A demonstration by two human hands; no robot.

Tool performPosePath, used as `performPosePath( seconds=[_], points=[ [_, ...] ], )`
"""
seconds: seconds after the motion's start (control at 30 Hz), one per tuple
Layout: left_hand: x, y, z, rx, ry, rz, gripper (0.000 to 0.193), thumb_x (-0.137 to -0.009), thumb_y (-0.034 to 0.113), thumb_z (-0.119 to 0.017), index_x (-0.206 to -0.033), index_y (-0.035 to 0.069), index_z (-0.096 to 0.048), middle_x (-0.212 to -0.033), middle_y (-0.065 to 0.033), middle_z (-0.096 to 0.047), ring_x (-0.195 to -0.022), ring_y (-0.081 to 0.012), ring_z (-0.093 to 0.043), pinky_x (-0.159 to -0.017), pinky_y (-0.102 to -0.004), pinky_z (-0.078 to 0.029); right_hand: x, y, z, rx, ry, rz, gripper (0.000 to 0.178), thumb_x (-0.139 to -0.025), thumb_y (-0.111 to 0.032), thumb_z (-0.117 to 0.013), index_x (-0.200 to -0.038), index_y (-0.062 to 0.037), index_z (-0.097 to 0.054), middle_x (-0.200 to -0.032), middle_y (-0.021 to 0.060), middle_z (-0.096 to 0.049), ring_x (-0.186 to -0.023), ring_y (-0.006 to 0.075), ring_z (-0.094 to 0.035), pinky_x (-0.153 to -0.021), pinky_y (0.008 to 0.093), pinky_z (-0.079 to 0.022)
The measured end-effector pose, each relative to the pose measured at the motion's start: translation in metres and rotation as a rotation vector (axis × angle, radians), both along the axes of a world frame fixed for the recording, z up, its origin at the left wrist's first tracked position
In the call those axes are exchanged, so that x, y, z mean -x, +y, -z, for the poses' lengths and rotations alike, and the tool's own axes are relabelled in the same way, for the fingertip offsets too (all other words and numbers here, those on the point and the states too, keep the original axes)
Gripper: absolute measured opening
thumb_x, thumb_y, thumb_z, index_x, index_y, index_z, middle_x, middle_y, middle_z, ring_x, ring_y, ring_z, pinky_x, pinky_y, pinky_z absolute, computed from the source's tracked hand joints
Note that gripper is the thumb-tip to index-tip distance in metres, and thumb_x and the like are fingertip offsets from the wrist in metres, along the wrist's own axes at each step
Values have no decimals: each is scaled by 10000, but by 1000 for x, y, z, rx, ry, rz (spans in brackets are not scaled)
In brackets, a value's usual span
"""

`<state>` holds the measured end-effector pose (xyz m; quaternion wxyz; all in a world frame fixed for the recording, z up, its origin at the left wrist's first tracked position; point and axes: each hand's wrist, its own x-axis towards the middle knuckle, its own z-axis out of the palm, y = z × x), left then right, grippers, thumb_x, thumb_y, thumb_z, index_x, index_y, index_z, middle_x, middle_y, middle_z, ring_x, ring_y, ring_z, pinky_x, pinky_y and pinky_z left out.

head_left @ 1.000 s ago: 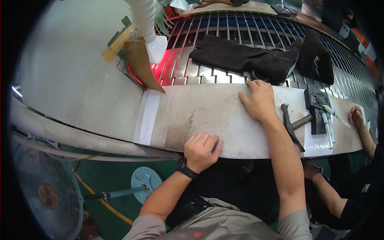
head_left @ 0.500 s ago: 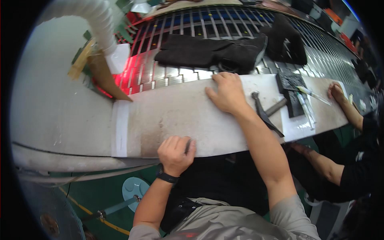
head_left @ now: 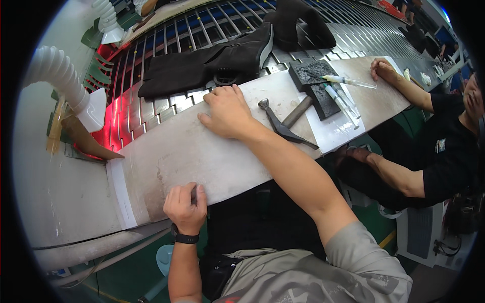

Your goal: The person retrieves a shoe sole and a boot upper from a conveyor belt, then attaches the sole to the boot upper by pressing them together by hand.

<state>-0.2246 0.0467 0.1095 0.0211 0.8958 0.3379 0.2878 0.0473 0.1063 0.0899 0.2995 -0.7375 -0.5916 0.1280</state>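
My left hand (head_left: 186, 206), a black band on its wrist, rests curled at the near edge of the pale worn board (head_left: 146, 171). Something dark shows between its thumb and fingers; I cannot make out what it is. Further away, my right hand (head_left: 227, 112) lies on the board near its far edge, thumb apart and nothing visible in it. Right of this hand lies a hammer (head_left: 281, 127) with a round face and a long tapering tail. Beyond the fingers, a dark, thick fabric piece (head_left: 202, 65) rests on the metal slatted conveyor (head_left: 166, 98).
Black textured blocks (head_left: 314, 73) and several syringes (head_left: 348, 81) lie on the board's right part. A co-worker's hand (head_left: 385, 69) rests further right. Another dark fabric piece (head_left: 303, 25) stands on the conveyor. White hose nozzles (head_left: 93, 111) hang at left, beside red light.
The view has swung to the right, so the board, hammer and conveyor appear further left and more of the co-worker shows. My hands keep nearly the same places on the board.
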Motion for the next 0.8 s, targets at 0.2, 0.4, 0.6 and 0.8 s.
performPosePath(
  seconds=[0.2,0.4,0.6,0.8],
  points=[
    [-1,-1,0,10,5,6,110,-852,85,-807,-932,69,-734,-723,-87,-589,-636,-308,-598,-584,-438,-454,-1,-3,-1,-12,23,4,547,-977,-437,-723,-1328,-18,-725,-1394,202,-660,-1422,362,-540,-1313,573,-268],
    [-4,0,-3,-1,9,29,76,-891,35,-793,-939,42,-734,-743,-95,-608,-623,-284,-597,-570,-410,-453,-1,0,3,-29,19,9,531,-973,-429,-724,-1305,-14,-733,-1372,203,-669,-1416,373,-542,-1310,574,-272],
    [-2,-1,-5,-5,0,8,83,-880,50,-801,-931,53,-736,-732,-93,-598,-618,-285,-591,-569,-411,-451,1,-1,-2,-33,35,-6,535,-967,-422,-728,-1307,-9,-735,-1371,208,-671,-1416,370,-544,-1315,578,-262],
    [-5,-3,-8,-14,-20,9,94,-854,65,-811,-912,62,-737,-714,-91,-584,-615,-292,-587,-567,-416,-448,-2,-3,-2,-9,31,-1,555,-968,-436,-723,-1351,-35,-724,-1386,189,-667,-1436,369,-527,-1321,564,-261]
  ],
)
